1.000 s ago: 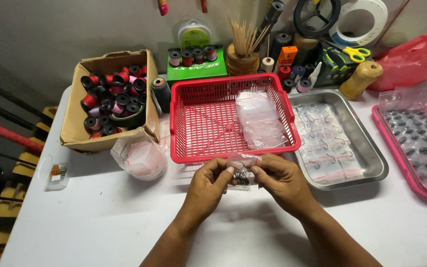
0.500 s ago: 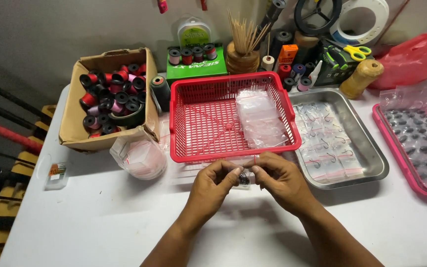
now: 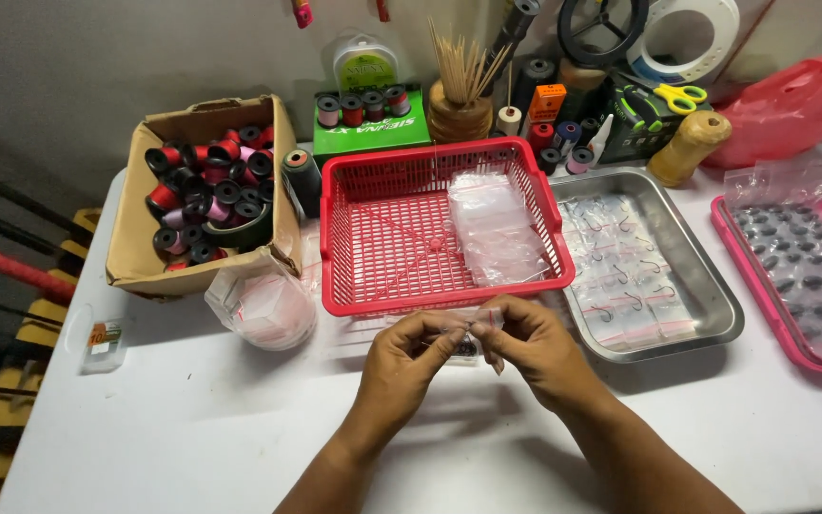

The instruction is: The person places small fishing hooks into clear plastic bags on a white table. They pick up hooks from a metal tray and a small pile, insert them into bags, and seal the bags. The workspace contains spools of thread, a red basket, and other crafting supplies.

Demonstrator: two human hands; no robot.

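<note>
Both hands meet just in front of the red plastic basket. My left hand and my right hand pinch the same small clear plastic bag, which holds small dark items. The bag is held a little above the white table. A stack of clear plastic bags lies in the right half of the basket.
A cardboard box of thread spools is at the left, with a bag of clear bags before it. A metal tray with bagged hooks is right of the basket. A pink tray of dark weights is far right. Spools, scissors and sticks line the back.
My hands have stayed in place; the fingers have worked the small bag closer together.
</note>
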